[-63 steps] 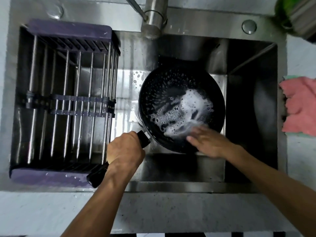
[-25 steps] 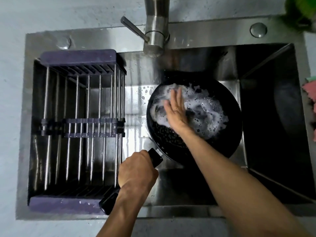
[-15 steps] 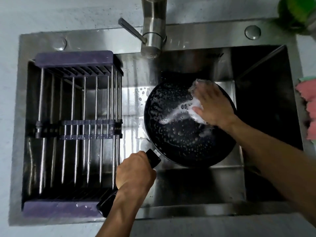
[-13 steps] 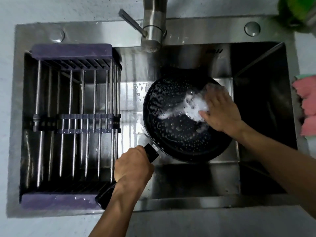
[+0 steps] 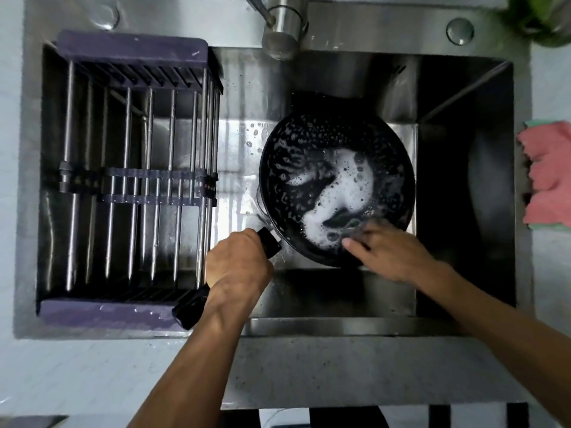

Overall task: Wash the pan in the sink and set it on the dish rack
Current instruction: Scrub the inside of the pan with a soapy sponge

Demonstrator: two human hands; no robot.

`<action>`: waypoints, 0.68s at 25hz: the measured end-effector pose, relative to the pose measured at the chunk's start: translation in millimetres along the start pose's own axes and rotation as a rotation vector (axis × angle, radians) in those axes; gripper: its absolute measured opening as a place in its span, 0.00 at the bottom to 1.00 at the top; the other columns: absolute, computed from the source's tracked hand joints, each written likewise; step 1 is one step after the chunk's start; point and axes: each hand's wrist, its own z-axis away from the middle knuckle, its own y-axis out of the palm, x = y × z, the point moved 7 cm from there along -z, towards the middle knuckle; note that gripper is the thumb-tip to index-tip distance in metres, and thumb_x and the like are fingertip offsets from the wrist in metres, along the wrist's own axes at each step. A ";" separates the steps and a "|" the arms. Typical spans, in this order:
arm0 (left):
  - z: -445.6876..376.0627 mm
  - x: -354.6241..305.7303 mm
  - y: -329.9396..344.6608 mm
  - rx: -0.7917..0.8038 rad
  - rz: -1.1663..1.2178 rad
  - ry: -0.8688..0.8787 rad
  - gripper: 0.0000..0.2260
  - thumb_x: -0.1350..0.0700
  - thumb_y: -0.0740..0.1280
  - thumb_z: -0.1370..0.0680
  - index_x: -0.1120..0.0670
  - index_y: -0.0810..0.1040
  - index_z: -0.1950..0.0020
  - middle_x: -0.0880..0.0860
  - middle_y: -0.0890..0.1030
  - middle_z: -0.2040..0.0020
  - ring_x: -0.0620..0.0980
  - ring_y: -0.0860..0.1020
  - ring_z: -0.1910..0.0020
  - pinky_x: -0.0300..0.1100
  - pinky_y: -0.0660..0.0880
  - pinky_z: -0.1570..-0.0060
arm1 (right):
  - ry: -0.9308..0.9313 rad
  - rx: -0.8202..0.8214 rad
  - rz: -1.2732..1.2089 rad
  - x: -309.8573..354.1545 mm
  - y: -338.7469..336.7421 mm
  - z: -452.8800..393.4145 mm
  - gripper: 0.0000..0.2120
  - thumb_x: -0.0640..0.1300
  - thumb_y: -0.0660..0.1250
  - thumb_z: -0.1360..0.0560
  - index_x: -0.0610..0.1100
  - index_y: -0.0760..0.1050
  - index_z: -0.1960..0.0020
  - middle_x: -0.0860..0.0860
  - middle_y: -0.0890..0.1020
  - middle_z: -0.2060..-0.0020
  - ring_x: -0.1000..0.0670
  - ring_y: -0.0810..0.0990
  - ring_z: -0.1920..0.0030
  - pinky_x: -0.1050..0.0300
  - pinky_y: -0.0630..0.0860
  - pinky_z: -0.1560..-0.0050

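A black pan point(image 5: 312, 156) sits tilted in the steel sink point(image 5: 463, 180), its inside covered with white soap foam point(image 5: 346, 186). My left hand point(image 5: 238, 264) grips the pan's black handle point(image 5: 190, 307), which points toward the sink's front left. My right hand point(image 5: 389, 251) lies with fingers stretched flat on the pan's near inner rim, rubbing in the foam. I see no sponge under it. The dish rack point(image 5: 133, 177), purple-ended with metal rods, spans the sink's left half and holds nothing.
The tap point(image 5: 282, 29) stands behind the pan with no water running. A pink cloth point(image 5: 547, 177) lies on the counter at the right edge. A green object point(image 5: 537, 20) is at the top right corner. Pale counter runs along the front.
My right hand has swept from the pan's far right side round to its near edge, spreading the foam. My left hand has kept its hold on the handle.
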 end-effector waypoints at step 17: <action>-2.8 1.3 4.8 -0.013 -0.019 0.030 0.13 0.55 0.67 0.27 0.54 0.75 0.42 0.53 0.80 0.50 0.54 0.79 0.55 0.43 0.69 0.60 | -0.106 0.026 -0.159 35.8 -28.9 -115.4 0.33 0.70 0.42 0.20 0.60 0.40 0.19 0.58 0.30 0.23 0.51 0.29 0.22 0.33 0.36 0.24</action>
